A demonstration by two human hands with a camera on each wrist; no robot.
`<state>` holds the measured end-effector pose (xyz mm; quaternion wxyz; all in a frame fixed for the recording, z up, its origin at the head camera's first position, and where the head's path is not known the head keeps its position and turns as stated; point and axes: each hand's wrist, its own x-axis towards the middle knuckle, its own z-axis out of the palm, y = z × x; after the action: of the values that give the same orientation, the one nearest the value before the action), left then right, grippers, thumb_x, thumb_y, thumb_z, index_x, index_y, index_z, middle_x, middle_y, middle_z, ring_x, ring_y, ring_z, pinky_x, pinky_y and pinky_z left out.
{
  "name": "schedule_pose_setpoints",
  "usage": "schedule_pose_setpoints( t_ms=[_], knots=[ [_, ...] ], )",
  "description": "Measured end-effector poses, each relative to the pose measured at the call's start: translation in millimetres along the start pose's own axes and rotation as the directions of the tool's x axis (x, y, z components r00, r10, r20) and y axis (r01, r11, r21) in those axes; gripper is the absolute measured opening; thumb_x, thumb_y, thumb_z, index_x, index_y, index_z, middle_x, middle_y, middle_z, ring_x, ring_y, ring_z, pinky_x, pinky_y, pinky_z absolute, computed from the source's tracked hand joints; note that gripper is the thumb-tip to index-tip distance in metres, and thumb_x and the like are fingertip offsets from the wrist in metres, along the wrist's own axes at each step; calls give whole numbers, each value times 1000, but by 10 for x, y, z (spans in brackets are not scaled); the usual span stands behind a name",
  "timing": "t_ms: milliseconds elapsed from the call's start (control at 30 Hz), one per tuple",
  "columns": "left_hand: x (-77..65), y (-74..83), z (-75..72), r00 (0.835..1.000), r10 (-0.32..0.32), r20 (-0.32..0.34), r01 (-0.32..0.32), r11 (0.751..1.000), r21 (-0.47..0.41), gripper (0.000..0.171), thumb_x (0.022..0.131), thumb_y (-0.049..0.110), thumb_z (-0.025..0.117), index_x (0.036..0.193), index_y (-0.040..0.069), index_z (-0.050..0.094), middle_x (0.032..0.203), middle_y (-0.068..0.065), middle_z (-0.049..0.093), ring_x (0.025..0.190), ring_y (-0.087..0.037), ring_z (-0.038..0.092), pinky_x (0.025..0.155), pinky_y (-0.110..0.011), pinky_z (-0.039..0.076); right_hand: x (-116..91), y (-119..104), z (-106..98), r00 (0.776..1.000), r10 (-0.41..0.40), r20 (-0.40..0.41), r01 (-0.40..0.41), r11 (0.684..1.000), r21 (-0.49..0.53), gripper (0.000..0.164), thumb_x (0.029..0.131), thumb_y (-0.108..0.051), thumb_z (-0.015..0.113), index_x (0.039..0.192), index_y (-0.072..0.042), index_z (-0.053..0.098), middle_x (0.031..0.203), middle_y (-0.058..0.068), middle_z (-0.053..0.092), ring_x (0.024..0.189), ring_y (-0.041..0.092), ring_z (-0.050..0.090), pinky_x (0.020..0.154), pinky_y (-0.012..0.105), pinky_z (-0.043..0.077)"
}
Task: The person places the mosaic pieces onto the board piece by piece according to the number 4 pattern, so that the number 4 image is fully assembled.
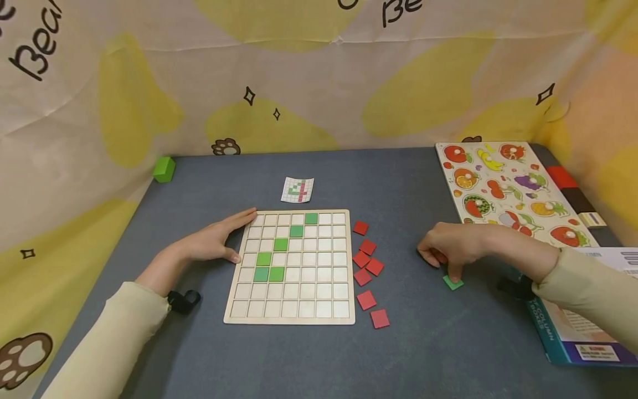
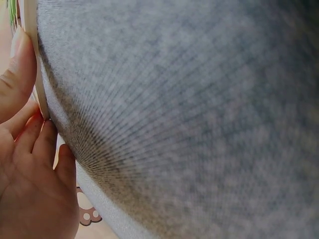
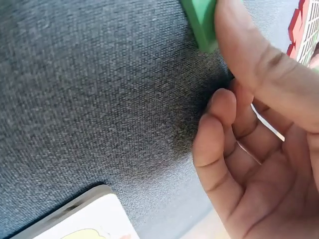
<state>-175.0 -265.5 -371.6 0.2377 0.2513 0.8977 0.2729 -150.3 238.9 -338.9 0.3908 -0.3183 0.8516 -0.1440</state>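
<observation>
A square grid board (image 1: 289, 320) lies on the table with several green tiles (image 1: 276, 274) in a slanting line of cells. My left hand (image 1: 214, 238) rests along its upper left edge; the thumb (image 2: 20, 69) and fingertips touch the rim in the left wrist view. To the right of the board my right hand (image 1: 456, 246) is low over the table, its thumb (image 3: 244, 40) pressing on a loose green tile (image 1: 453, 283). Its other fingers are loosely bent, apart from the tile. Loose red tiles (image 1: 366, 300) lie between board and right hand.
A small pattern card (image 1: 297, 190) lies behind the board. A fruit puzzle board (image 1: 518, 194) and a box (image 1: 593, 354) occupy the right side. Back left stands a green block (image 1: 164, 169), near the cloth wall (image 1: 319, 72).
</observation>
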Motion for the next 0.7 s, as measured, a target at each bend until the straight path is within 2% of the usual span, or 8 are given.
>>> schedule_pose_setpoints(
  t_ms=[133,233,300,433,600,700],
  knots=[
    [5,-3,-2,1000,2,2,-2,1000,4,109,73,15,82,159,6,16,168,-16,8,154,-43,9,116,-62,18,44,7,-5,992,-26,-121,20,998,-52,28,67,-18,88,76,-17,61,64,-8,55,56,3,47,56,20,41],
    [4,-8,-2,1000,-1,4,1,1000,3,109,73,14,82,159,6,16,168,-16,8,154,-43,9,116,-62,18,98,10,-18,973,-36,-229,21,997,-70,21,73,-23,84,77,-18,64,67,-9,58,60,3,49,58,20,42],
    [2,-17,1,1000,-1,5,1,1000,2,109,72,14,82,159,6,16,168,-16,8,154,-43,9,116,-62,18,142,4,-26,962,-41,-270,22,997,-72,17,77,-23,81,78,-18,65,68,-9,59,61,4,49,59,20,42],
    [3,-37,12,1000,0,4,0,1000,-2,109,72,14,82,159,7,16,168,-15,8,154,-42,9,116,-61,18,217,-30,-32,957,-28,-290,13,999,-51,16,80,-22,79,79,-17,65,68,-8,59,63,5,50,60,21,41],
    [6,-33,8,1000,1,7,-1,1000,-4,109,72,13,82,159,6,15,168,-15,8,154,-42,8,116,-61,19,275,-72,-32,959,-17,-282,8,999,-32,27,73,-27,85,81,-14,62,71,-4,59,65,8,52,60,22,43],
    [6,-18,1,1000,5,7,-5,1000,-6,109,72,12,81,159,5,16,168,-16,8,154,-43,9,116,-61,19,306,-101,-38,957,-32,-288,21,999,-40,29,73,-23,86,79,-14,60,70,-4,56,65,8,51,60,22,42]
  ],
)
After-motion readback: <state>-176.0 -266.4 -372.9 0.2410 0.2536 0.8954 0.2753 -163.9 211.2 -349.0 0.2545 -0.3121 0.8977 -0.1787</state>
